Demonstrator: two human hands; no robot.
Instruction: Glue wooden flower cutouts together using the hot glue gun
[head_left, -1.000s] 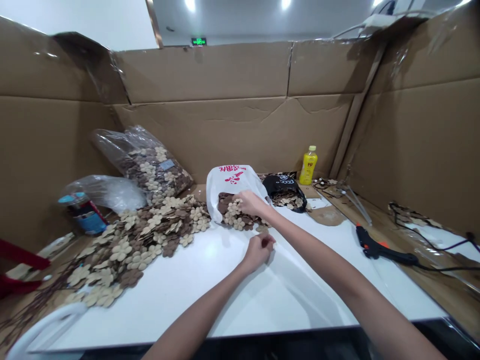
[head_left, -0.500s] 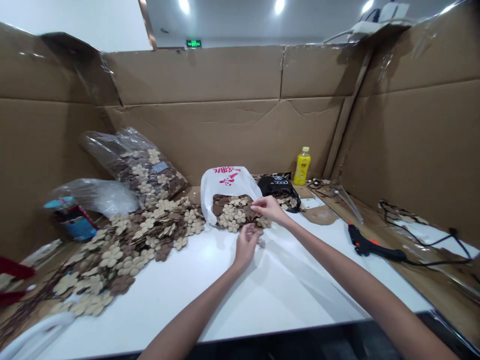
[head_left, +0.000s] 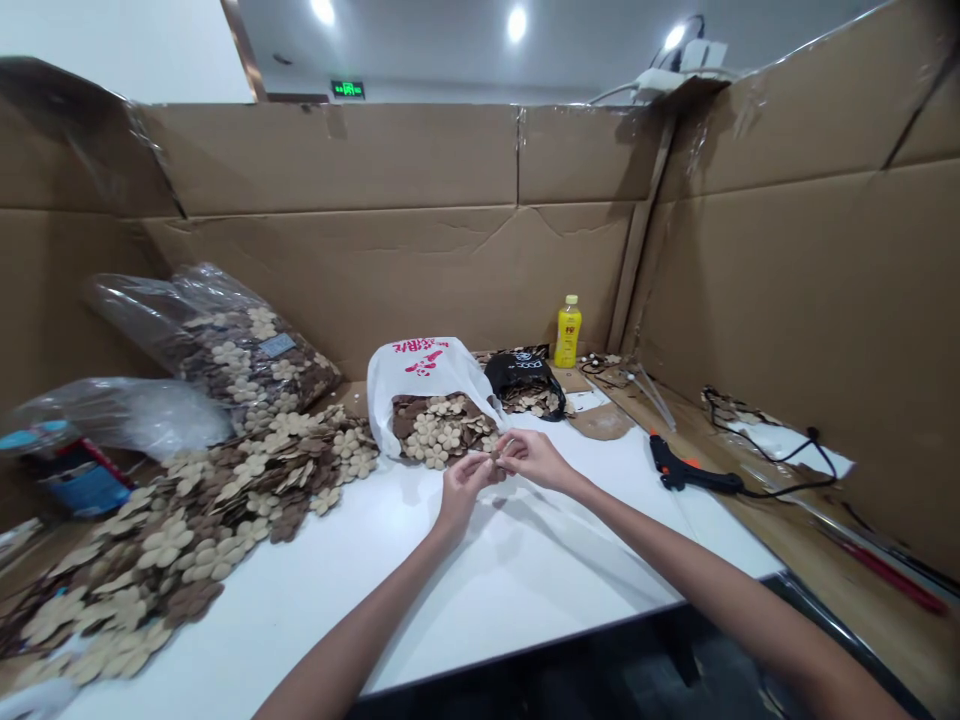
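Observation:
My left hand [head_left: 463,492] and my right hand [head_left: 536,460] meet over the white table, just in front of a white plastic bag [head_left: 427,362] with red print. The fingers of both are pinched together, fingertip to fingertip. Something small and brownish shows between them, too small and hidden to name. Out of the bag's open mouth spill flower-shaped pieces [head_left: 436,440], beige and dark brown. Directly behind my right hand is a black plastic bag [head_left: 523,374] holding more such pieces.
A large heap of flower pieces [head_left: 247,490] covers the table's left side, below a clear bag [head_left: 259,350] of them. A yellow bottle [head_left: 568,332] stands at the back. On the right lies a black glue gun [head_left: 690,472] with its cord. Cardboard walls [head_left: 337,260] enclose the table.
My right hand has come down from the bag's mouth to meet my left hand, whose fingers have closed. The view has turned somewhat to the right.

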